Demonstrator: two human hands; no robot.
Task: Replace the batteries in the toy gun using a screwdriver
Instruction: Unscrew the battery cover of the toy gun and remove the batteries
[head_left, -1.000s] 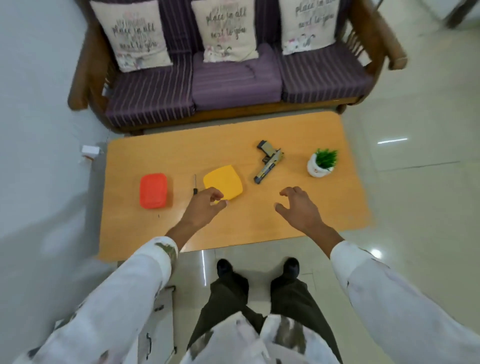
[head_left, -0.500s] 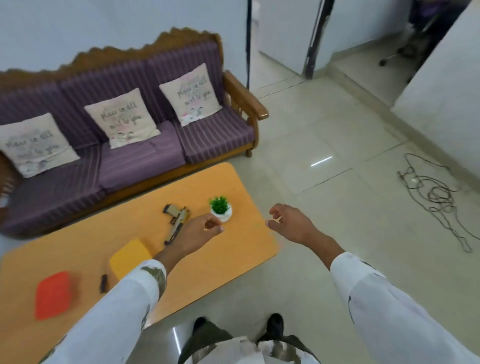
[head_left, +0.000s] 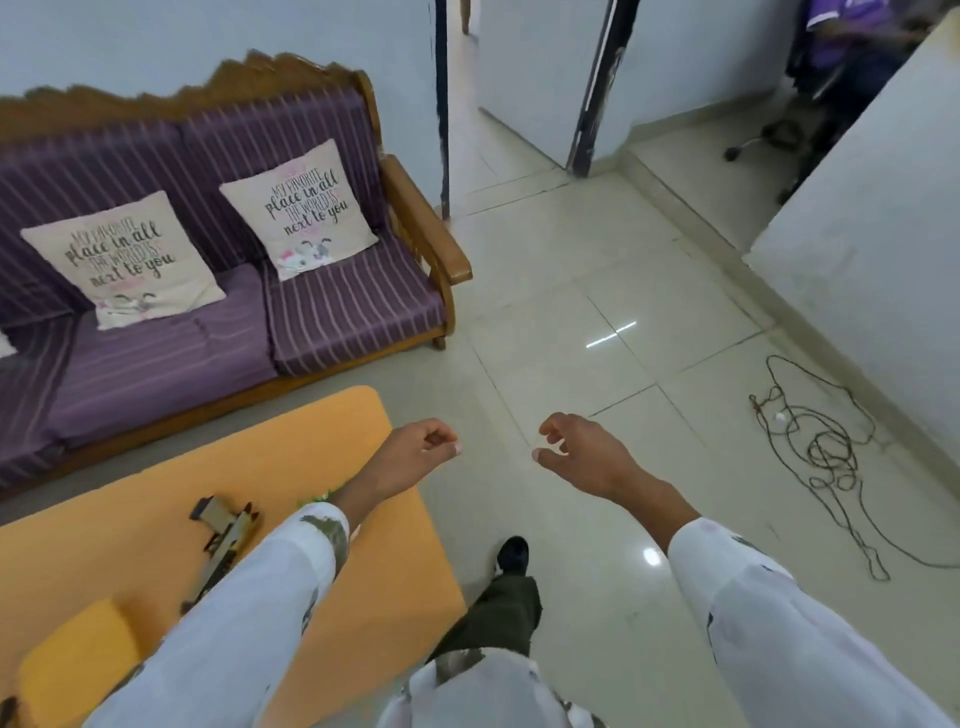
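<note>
A: Where's the toy gun (head_left: 226, 538)?
B: On the orange table (head_left: 130, 499), far left of both hands, partly under the left sleeve (head_left: 270, 597). Long axis runs approx near-to-far, along the forearm.
A: Hands?
B: Left hand (head_left: 415, 457) is a loose fist, empty, by the table's right edge. Right hand (head_left: 576, 460) is over the floor, fingers slack, empty.
A: Which reaches?
B: Left, prob. It's nearer, and the gun's back and left of it.

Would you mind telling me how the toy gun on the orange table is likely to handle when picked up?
The toy gun looks like rigid moulded plastic, so probably stiff and fairly light. It lies flat on the table, so it should slide rather than roll.
</note>
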